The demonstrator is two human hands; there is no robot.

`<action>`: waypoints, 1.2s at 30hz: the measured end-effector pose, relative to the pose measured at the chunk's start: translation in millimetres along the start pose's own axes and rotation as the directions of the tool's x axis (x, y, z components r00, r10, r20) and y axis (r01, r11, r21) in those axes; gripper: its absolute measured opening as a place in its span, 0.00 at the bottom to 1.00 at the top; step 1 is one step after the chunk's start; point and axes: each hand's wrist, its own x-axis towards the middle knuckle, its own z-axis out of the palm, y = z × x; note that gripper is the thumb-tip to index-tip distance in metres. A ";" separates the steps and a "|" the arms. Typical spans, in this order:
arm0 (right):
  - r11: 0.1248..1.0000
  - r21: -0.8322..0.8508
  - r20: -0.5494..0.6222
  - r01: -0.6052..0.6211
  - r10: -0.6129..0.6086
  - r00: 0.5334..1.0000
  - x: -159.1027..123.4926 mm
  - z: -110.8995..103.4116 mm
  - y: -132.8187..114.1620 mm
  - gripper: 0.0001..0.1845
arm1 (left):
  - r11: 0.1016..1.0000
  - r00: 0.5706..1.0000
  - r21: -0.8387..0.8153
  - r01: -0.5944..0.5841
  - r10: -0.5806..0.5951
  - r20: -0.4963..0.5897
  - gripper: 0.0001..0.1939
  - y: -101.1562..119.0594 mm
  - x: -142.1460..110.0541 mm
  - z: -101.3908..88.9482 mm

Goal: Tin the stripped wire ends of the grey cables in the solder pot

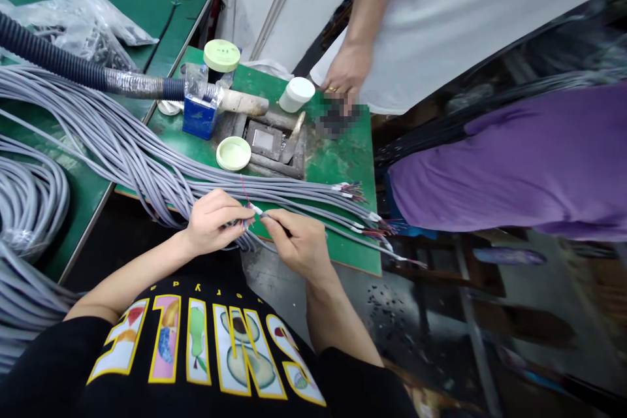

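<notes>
My left hand (pixel 213 221) is closed in a pinch on the stripped end of a grey cable (pixel 247 217), where thin coloured wires stick out. My right hand (pixel 298 241) is closed too, its fingers pinching the same cable end from the right. Both hands meet at the front edge of a small green table (pixel 343 163). A thick bundle of grey cables (pixel 147 163) runs from the left across this table, and its stripped ends (pixel 372 219) fan out near the right edge.
On the small table stand a blue box (pixel 198 116), a green lid (pixel 234 153), a green-capped jar (pixel 221 56), a white jar (pixel 296 94) and a metal fixture (pixel 274 140). Another person's hand (pixel 343 75) rests at the far edge. A black corrugated hose (pixel 59 62) and plastic bags (pixel 83 19) lie at the left.
</notes>
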 end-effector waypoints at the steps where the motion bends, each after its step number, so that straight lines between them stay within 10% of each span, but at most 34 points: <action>1: 1.000 0.012 0.002 0.002 -0.002 1.000 -0.2 -1.0 0.3 0.12 | 0.996 0.999 -0.083 0.029 -0.030 -0.016 0.06 -1.5 1.1 -1.7; 6: 0.998 0.053 0.020 0.015 -0.016 1.000 -1.6 -4.8 0.4 0.12 | 0.697 0.891 -0.616 0.367 -0.454 0.017 0.18 -4.2 15.0 -5.9; 11: 0.998 0.057 0.086 0.035 -0.040 0.996 0.3 -8.1 -0.6 0.13 | 0.525 0.776 -0.604 0.600 -0.567 0.278 0.19 2.3 25.1 -2.4; 17: 0.997 0.075 0.080 0.015 -0.021 0.997 5.0 -5.6 -6.2 0.14 | 0.578 0.804 -0.605 0.548 -0.563 0.190 0.18 3.7 18.6 9.2; 27: 0.974 -0.138 -0.331 0.179 -0.215 0.919 21.1 14.1 -13.7 0.07 | 0.570 0.790 -0.670 0.476 -0.611 0.042 0.18 11.2 14.6 20.9; 36: 0.988 0.028 -0.306 0.150 -0.134 0.942 41.6 11.9 2.3 0.06 | 0.818 0.869 -0.444 0.365 -0.470 -0.152 0.16 -1.1 11.1 13.5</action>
